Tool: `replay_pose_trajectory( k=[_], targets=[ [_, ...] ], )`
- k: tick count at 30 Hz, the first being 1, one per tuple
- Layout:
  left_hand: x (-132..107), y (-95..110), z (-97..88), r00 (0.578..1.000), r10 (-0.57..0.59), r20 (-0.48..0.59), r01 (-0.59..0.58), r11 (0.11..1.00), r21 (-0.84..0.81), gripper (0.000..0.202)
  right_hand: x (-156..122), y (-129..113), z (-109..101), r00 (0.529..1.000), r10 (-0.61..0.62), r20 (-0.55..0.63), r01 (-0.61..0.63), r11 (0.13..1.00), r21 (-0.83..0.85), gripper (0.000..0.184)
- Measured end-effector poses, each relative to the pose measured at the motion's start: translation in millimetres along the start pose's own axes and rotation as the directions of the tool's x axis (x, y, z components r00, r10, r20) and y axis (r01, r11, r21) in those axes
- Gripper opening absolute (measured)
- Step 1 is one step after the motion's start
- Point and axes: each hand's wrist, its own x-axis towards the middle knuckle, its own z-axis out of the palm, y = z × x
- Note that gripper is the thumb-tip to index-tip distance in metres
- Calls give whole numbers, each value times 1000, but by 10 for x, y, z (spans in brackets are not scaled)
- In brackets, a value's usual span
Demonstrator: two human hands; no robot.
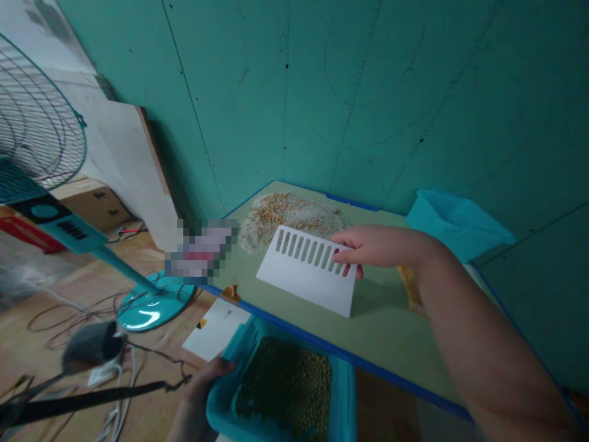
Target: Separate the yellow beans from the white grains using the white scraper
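My right hand [375, 247] is closed on the slotted end of a white plastic sheet [304, 279], thumb on top and fingertips showing through the slots. The sheet is tilted above the table in front of a spread pile of yellowish beans mixed with whitish grains [294, 215]. Below the table's front edge, my left hand [202, 390] grips the left side of a turquoise bin [347, 393]. Part of that hand is hidden behind the bin wall. Round yellowish beans [317, 374] lie in the bin, half in dark shadow.
The greenish table [391, 331] has blue edging and stands against a green wall [322, 92]. Another turquoise bin [460, 224] sits at its right back. A pixelated object [202, 248] lies at the left corner. A turquoise fan [78, 230] and cables [122, 393] are to the left.
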Motion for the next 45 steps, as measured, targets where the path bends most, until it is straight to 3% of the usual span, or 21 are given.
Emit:
replay_pose_trajectory(
  k=[5, 11, 18, 23, 29, 38, 45],
  targets=[
    [21, -4, -48, 999, 37, -18, -36, 999, 38, 34, -17, 130, -88, 988, 112, -103, -119, 991, -62, 13],
    [-11, 6, -19, 998, 43, -49, -40, 997, 63, 39, -61, 304, -182, 971, 116, -211, -139, 985, -100, 16],
    [26, 2, -50, 1000, -12, -18, 12, 1000, -25, 14, -104, 249, -219, 940, 43, -339, -83, 991, -107, 20],
    [49, -12, -71, 1000, 4, -14, -4, 1000, -12, 20, -31, 210, -168, 927, 40, -372, -112, 978, -174, 22],
    [101, -9, -135, 1000, 26, -13, -26, 1000, 14, 55, 66, 187, -107, 926, -27, -376, -71, 967, -246, 23],
    [86, 3, -142, 1000, 9, -28, -9, 1000, 22, 62, 104, 81, -41, 919, -99, -381, -29, 948, -317, 21],
    [67, 58, -115, 996, 88, -28, -86, 995, 51, 52, 106, 66, -27, 914, -94, -395, -40, 948, -317, 20]
  ],
)
